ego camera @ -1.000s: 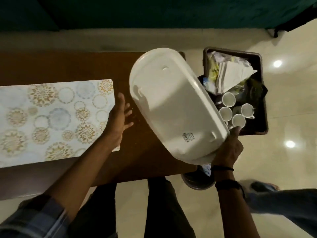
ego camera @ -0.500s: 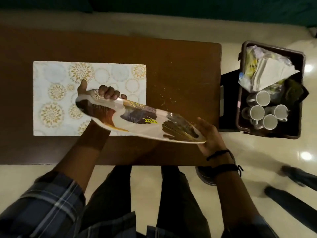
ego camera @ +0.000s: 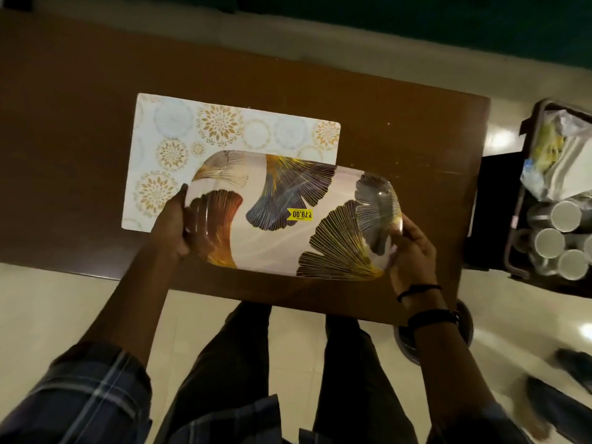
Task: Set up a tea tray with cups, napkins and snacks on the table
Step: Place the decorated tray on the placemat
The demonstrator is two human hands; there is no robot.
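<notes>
An oblong tray printed with gold, blue and brown leaves, a yellow price sticker on it, is face up over the brown table. My left hand grips its left end and my right hand grips its right end. The tray partly overlaps a patterned placemat lying on the table. To the right, a dark crate off the table holds several white cups, white napkins and a snack packet.
The crate stands on a black stand beside the table's right end. A dark round bin sits on the tiled floor under my right wrist. Another person's shoes show at the lower right.
The tray went from underside-up in my right hand alone to face up and level, held at both ends, and has shifted over the placemat's near right part.
</notes>
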